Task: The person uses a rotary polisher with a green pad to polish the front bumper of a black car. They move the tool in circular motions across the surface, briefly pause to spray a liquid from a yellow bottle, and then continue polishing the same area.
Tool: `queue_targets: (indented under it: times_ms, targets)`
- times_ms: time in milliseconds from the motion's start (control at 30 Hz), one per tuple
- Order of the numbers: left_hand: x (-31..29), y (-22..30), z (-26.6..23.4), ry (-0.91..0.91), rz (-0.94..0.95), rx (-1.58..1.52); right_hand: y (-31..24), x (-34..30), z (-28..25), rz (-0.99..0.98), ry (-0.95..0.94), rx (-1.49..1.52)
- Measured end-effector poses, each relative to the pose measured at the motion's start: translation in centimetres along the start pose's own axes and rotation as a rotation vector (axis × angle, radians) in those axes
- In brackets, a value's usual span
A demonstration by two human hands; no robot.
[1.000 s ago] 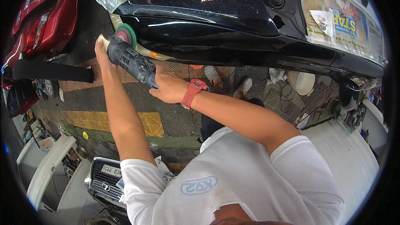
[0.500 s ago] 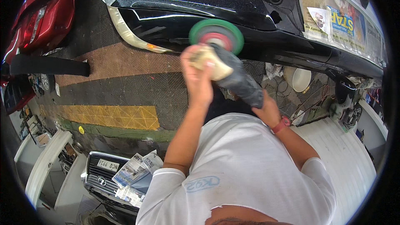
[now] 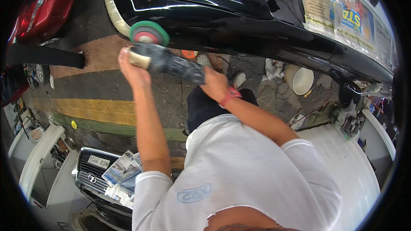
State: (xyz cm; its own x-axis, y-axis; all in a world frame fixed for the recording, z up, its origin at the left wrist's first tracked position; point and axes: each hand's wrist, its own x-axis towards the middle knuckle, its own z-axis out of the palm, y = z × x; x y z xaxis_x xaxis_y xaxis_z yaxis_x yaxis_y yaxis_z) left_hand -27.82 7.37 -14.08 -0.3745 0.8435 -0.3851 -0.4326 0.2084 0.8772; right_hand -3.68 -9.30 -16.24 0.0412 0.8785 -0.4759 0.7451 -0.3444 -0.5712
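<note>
Black polisher — front clasped by left hand, rear gripped in right hand

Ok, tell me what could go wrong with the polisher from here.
The polisher has its green-rimmed pad close to the end of the pale headlight in this view; it might catch or scuff that edge. The left hand grips near the pad, so a slip could bring it into contact.

From my end I'd call this a car body shop: black car with newspaper masking, chunky polisher, red car nearby.
</note>
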Motion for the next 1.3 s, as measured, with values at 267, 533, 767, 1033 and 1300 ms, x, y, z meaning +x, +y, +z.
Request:
queue_targets:
  times_ms: [267, 533, 767, 1033, 1300]
  targets:
    - [-1.9, -3.3, -1.8, 0.089, -0.135, -0.11, 3.2, -0.8, -1.0, -0.076, 0.098, -0.112]
    - [-23.0, -10.4, 12.2, -0.156, -0.223, -0.363, 20.6, -13.0, -14.6, 0.043, 0.22, -0.246]
    - [-32.6, -15.1, 17.6, -0.393, -0.35, -0.305, 31.2, -18.1, -20.3, 0.034, 0.213, -0.168]
    - [-20.0, -11.6, 6.8, -0.038, -0.173, -0.229, 22.2, -7.4, -6.6, -0.07, 0.227, -0.224]
    - [-4.4, -7.2, -4.2, 0.142, -0.16, -0.195, 6.0, -0.1, -1.9, -0.106, 0.007, -0.24]
